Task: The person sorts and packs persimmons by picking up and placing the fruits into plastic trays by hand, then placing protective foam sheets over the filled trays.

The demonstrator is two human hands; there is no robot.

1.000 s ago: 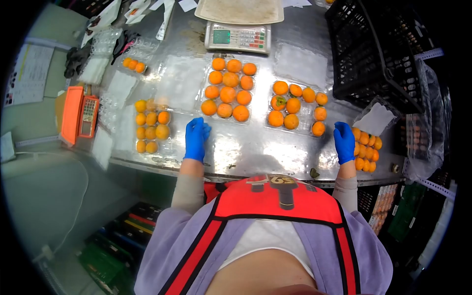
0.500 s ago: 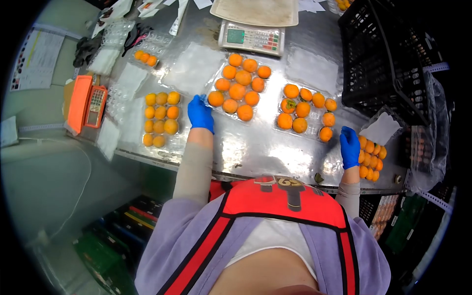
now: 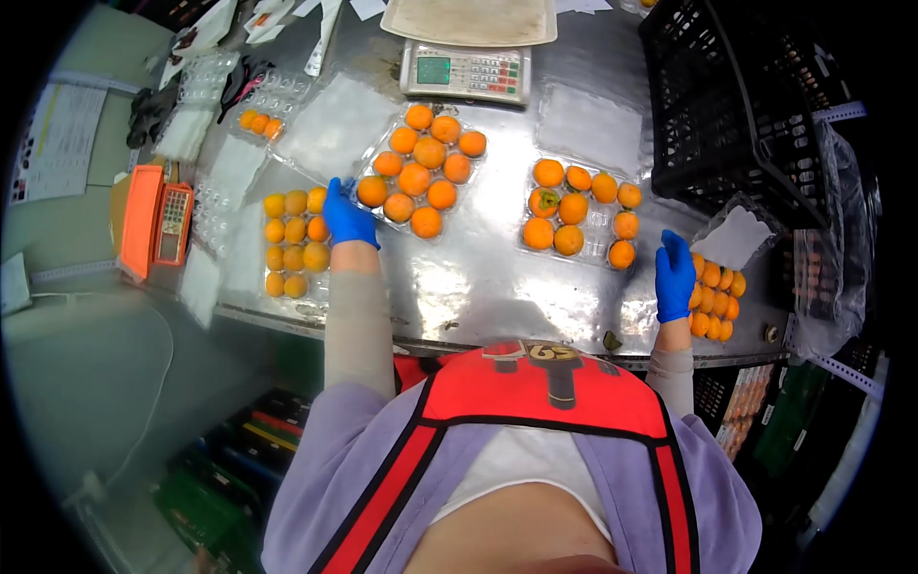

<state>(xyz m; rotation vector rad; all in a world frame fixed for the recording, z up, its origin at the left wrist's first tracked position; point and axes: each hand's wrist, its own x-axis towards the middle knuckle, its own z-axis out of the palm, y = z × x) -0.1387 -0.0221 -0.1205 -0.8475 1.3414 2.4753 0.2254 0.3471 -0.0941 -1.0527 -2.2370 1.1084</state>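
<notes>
My left hand point(image 3: 350, 218), in a blue glove, grips the lower left edge of a clear plastic tray point(image 3: 390, 216) in the middle of the table. Round orange persimmons point(image 3: 414, 179) fill most of it. My right hand point(image 3: 675, 277), also gloved in blue, is over the table with fingers extended and nothing visible in them. It is between a part-filled tray point(image 3: 598, 226), where one persimmon point(image 3: 544, 200) shows its green calyx, and a stack of smaller orange fruit point(image 3: 715, 298) at the right. Left of my left hand, another tray holds yellow-orange fruit point(image 3: 294, 230).
A scale point(image 3: 466, 73) with a keypad stands at the back. To the right is a tall black crate point(image 3: 741, 105). An orange scale point(image 3: 156, 220) and stacked clear trays point(image 3: 198, 105) sit at the left. White-lined open lids point(image 3: 590, 129) lie behind the trays.
The middle tray has shifted left and turned slightly, along with my left hand, and is now closer to the left tray. My right hand has moved little. The whole view has shifted a bit.
</notes>
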